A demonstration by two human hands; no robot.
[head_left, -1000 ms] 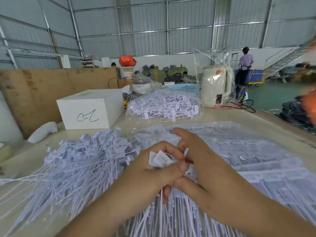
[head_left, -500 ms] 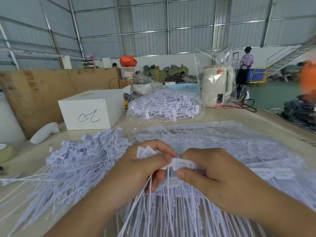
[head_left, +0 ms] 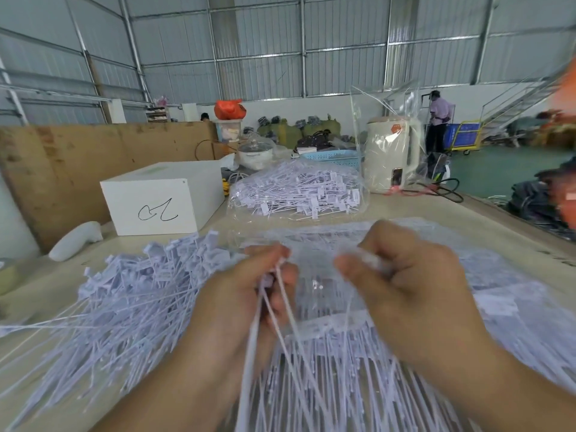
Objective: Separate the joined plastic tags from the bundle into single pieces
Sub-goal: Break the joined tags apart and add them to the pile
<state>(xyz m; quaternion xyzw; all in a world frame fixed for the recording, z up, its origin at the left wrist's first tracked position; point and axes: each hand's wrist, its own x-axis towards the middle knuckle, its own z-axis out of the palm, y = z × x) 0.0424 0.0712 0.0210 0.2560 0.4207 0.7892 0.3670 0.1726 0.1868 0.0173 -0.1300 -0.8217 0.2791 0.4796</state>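
My left hand (head_left: 246, 294) grips a few white plastic tags (head_left: 274, 294) by their heads, their long tails hanging down toward me. My right hand (head_left: 414, 282) pinches a white tag piece (head_left: 369, 263) between thumb and forefinger, a hand's width to the right of the left hand. Under both hands lies the bundle of joined tags (head_left: 343, 369) in clear wrapping. A loose heap of single tags (head_left: 134, 294) spreads across the table to the left.
A clear bag of more tags (head_left: 299, 191) lies beyond the hands. A white box (head_left: 162, 198) stands at the back left, a cream kettle (head_left: 389, 154) at the back right. A person (head_left: 438, 120) stands far off by a blue cart.
My hands have pulled apart: the right one moved right with a tag piece, the left kept the rest. Both hands are blurred with motion.
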